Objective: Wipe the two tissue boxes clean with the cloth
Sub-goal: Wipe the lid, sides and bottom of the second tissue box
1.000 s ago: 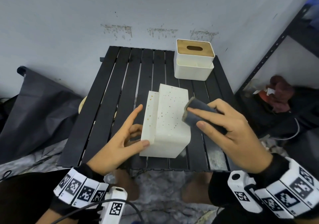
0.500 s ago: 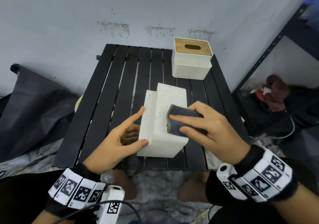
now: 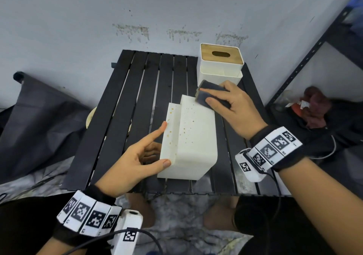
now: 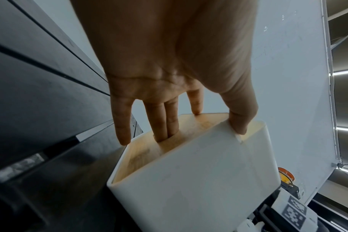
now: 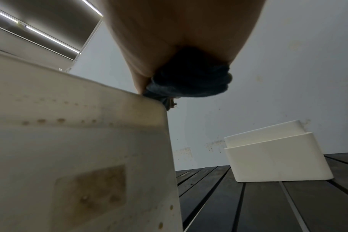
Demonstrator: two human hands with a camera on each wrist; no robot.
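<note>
R hand (image 3: 234,109) has its grip clenched round the folded dark cloth (image 3: 208,95), thumb on the near face, fingers over the top, so a flat pad of fabric faces down. Wrist view shows the cloth (image 5: 189,83) touching the far top corner of the near tissue box (image 5: 79,141), prob. the top of a wiping stroke. Folding it thick likely gives sth firm to press with and keeps the fingers off the dirt.

L hand (image 3: 137,160) braces the same box (image 3: 193,136): thumb laid on the near top edge, index finger straight along the left side. From the left wrist cam two middle fingers (image 4: 165,120) go into the slot of the wooden lid face, w/ the thumb hooked over the white edge, so the grip is grasping the box, not just resting. I'd say that hold is there to stop the box sliding on the bench (image 3: 125,117) while the R hand pushes.

The box lies on its side near the front of the slatted bench, lid turned left, so the speckled white face is up and easy to reach. Brown/yellow spots still cover most of it, so box 1 looks far from done.

2nd tissue box (image 3: 220,66) stands upright at the back right of the bench, wooden lid up, just behind the R hand, apart from it. Looks parked out of the way till its turn.
</note>
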